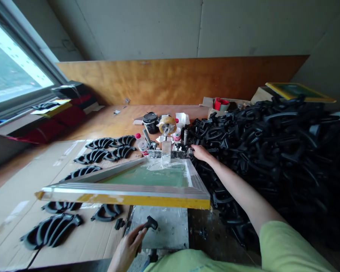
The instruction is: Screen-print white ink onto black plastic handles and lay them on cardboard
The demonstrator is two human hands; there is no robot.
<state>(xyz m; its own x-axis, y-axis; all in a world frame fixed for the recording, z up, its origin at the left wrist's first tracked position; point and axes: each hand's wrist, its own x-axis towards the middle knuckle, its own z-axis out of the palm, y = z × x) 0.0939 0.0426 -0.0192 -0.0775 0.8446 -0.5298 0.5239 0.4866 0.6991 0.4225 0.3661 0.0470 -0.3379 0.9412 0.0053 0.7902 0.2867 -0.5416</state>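
My left hand (129, 247) is closed on a black plastic handle (151, 223), held above a flat metal plate (170, 230). Over the back of that plate, a screen-printing frame (124, 189) with a green mesh is tilted up, yellow tape along its front edge. My right hand (201, 153) reaches forward past the frame's right side. Its fingers look closed beside the metal hinge clamp (179, 154) and the edge of a large heap of black plastic handles (260, 139); what they grip is too small to make out.
Rows of curved black handles (52, 231) lie on cardboard (82, 249) at the left. Behind the frame stand a black tub (151, 122), a tape roll (167, 124) and a red-capped bottle (142, 144). Another yellow-edged frame (300, 91) rests behind the heap.
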